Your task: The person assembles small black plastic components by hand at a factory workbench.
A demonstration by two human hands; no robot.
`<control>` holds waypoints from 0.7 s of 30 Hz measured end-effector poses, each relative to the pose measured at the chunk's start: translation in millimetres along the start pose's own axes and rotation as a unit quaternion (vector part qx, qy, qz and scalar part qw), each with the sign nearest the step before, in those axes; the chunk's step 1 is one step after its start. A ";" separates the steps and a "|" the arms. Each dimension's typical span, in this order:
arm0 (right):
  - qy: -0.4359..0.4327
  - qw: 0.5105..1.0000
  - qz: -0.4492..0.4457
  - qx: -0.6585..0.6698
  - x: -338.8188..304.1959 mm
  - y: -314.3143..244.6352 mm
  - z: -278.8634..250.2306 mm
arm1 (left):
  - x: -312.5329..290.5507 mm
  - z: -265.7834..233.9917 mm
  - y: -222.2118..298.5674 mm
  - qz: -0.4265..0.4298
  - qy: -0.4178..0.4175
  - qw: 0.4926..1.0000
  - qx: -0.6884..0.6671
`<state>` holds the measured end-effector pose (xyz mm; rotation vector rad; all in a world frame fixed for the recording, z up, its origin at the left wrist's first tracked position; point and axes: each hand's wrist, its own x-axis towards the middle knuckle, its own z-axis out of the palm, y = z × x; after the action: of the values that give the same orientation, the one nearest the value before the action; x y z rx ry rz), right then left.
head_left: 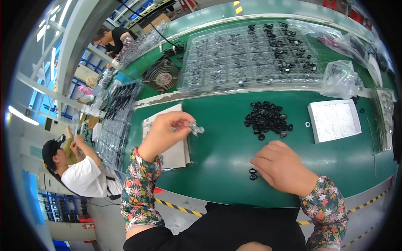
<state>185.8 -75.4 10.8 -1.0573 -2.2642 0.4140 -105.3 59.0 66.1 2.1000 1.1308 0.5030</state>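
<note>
My left hand [166, 131] is raised over a pale flat box [173, 152], thumb and fingers closed on several small clear plastic pieces [196, 129]. My right hand [283, 166] rests low over the green table [217, 167], its fingers curled together; whatever they hold, if anything, is hidden. Two small black rings [253, 175] lie by its fingertips, close together. Just beyond sits a loose pile of small black round parts [266, 119], some with a clear centre.
At right is a white box [334, 121] of tiny white pieces, with a small white ring [307, 124] beside it. Behind stand a clear compartment tray [230, 58], a black fan [162, 77] and a plastic bag [341, 79]. Two people work at left.
</note>
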 end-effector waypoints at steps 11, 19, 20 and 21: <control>0.067 0.997 0.032 0.012 16.1 7.4 5.7 | 6.2 82.8 15.6 0.048 -0.067 0.996 0.015; 0.032 0.999 0.037 -0.021 36.2 5.6 21.3 | -21.7 74.6 25.8 0.097 -0.002 0.992 0.076; 0.015 0.998 0.042 -0.031 39.2 4.2 21.6 | -25.2 65.5 25.2 0.106 0.048 0.987 0.107; 0.014 0.998 0.042 -0.033 40.3 4.2 21.6 | -27.4 55.6 21.6 0.116 0.097 0.979 0.137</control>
<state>154.3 -42.2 7.6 -1.1875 -2.2280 0.3603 -73.8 6.2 43.2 2.4840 1.1209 0.7082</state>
